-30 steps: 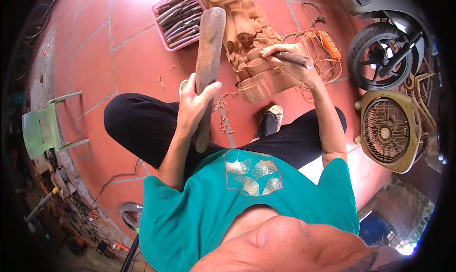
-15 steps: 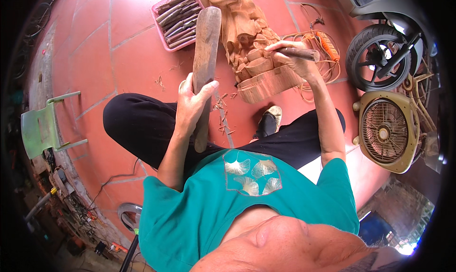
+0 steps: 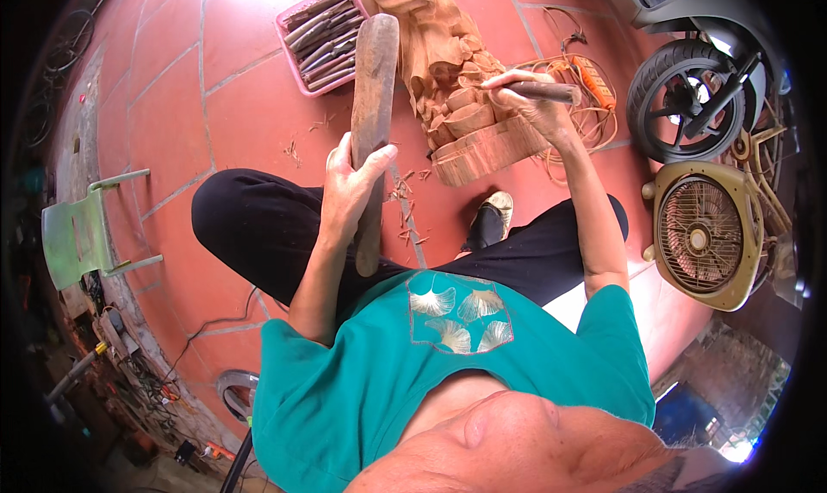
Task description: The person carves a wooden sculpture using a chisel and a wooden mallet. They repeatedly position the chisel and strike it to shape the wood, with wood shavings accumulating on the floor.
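Observation:
My left hand [image 3: 350, 185] is closed round the middle of a long, flat wooden mallet [image 3: 376, 80], its broad end pointing away from me and its narrower end over my lap. In my right hand [image 3: 543, 118] is a carving chisel, gripped with its dark wooden handle [image 3: 556, 93] pointing right. My right fingertips are at the side of a reddish-brown wood carving [image 3: 491, 151], which lies on the floor with its flat base toward me. The chisel's blade end is hidden by the fingers and I cannot tell whether it touches the wood. The mallet is apart from the chisel.
A pink basket [image 3: 303, 86] of several chisels stands beyond the mallet. Wood shavings [image 3: 405, 187] lie on the red tiles. Right of the carving are a coiled cord with an orange power strip [image 3: 594, 84], a motorbike wheel [image 3: 637, 105] and a box fan [image 3: 699, 237]. A green chair [image 3: 77, 239] is left.
The mallet and both hands stay almost where they were. The whole view has shifted very slightly; nothing has been taken up or let go.

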The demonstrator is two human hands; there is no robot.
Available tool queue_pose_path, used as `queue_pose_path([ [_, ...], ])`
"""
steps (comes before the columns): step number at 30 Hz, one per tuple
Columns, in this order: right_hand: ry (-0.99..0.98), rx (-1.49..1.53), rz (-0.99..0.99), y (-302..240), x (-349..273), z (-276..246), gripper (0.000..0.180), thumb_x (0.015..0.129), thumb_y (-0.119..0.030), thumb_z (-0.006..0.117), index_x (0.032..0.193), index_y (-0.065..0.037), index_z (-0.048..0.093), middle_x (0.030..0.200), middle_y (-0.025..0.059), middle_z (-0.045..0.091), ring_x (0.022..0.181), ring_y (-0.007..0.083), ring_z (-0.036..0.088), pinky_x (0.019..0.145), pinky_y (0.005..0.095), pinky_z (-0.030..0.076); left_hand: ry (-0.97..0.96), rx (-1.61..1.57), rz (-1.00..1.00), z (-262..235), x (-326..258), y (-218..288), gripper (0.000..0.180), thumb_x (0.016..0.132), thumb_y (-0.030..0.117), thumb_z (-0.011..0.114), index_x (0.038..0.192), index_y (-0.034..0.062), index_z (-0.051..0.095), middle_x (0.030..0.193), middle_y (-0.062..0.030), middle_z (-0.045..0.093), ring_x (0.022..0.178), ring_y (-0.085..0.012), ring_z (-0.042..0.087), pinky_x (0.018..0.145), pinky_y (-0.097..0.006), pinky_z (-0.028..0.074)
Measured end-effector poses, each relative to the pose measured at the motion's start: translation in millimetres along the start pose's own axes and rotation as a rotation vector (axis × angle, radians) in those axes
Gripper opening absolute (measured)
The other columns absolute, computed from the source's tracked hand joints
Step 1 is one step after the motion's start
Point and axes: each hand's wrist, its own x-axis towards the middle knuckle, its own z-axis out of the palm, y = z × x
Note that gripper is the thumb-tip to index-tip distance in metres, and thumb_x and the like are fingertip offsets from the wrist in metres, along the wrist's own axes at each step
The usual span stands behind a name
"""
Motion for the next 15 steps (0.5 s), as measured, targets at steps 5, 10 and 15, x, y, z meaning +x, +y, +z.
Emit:
queue_pose_path([
  [5, -0.03, 0.012, -0.122, 14, -5, 4, 0.018, 0.089, -0.006, 0.063, 0.102, -0.004, 0.076, 0.1, 0.0055, 0.074, 0.094, 0.0123, 0.066, 0.088, 0.0282, 0.051, -0.005, -0.057, -0.032, -1, 1, -4, 0.029, 0.093, 0.026, 0.073, 0.104, 0.0021, 0.06, 0.08, 0.0009, 0.057, 0.065, -0.0062, 0.053, 0.058, -0.025, 0.046],
  [10, -0.105, -0.069, -0.065, 5, -9, -3, 0.019, 0.087, -0.008, 0.066, 0.102, -0.002, 0.075, 0.098, 0.0048, 0.074, 0.092, 0.0124, 0.066, 0.084, 0.0276, 0.052, 0.011, -0.108, 0.025, 3, 0, -2, 0.03, 0.096, 0.028, 0.069, 0.111, 0.0047, 0.058, 0.07, -0.0008, 0.057, 0.052, -0.0082, 0.054, 0.048, -0.024, 0.045],
  [15, 0.023, 0.216, -0.032, -6, 3, -18, 0.023, 0.093, -0.015, 0.07, 0.112, -0.003, 0.071, 0.095, 0.0064, 0.074, 0.09, 0.0123, 0.069, 0.083, 0.0278, 0.055, 0.035, -0.177, 0.054, -5, -16, 29, 0.035, 0.099, 0.033, 0.064, 0.117, 0.004, 0.057, 0.07, -0.0023, 0.058, 0.051, -0.0094, 0.054, 0.047, -0.024, 0.044],
])
